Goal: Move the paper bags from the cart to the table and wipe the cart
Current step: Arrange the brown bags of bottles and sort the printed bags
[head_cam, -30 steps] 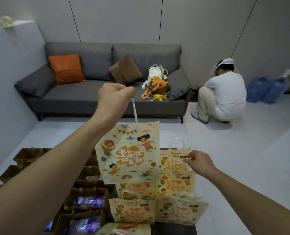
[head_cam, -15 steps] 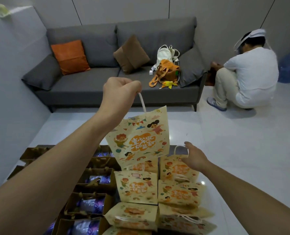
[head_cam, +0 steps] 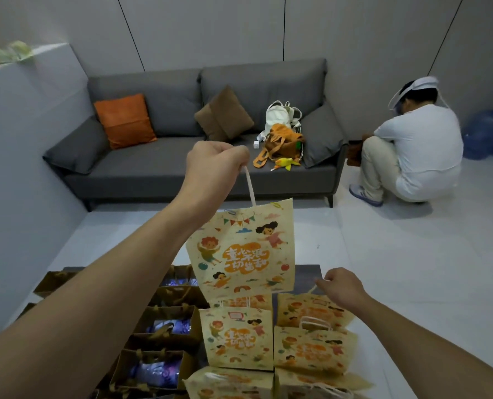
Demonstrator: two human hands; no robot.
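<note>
The left grip (head_cam: 213, 168) is holding a printed paper bag (head_cam: 242, 249) aloft by its handle, fingers curled tight. At 4 o'clock, the right grip (head_cam: 341, 287) is pinching another bag's handle (head_cam: 313, 289) on the dark bench (head_cam: 308, 273).

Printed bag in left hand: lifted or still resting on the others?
Lifted. The printed paper bag hangs by its white handle from the left hand, its bottom edge above the bags below.
</note>
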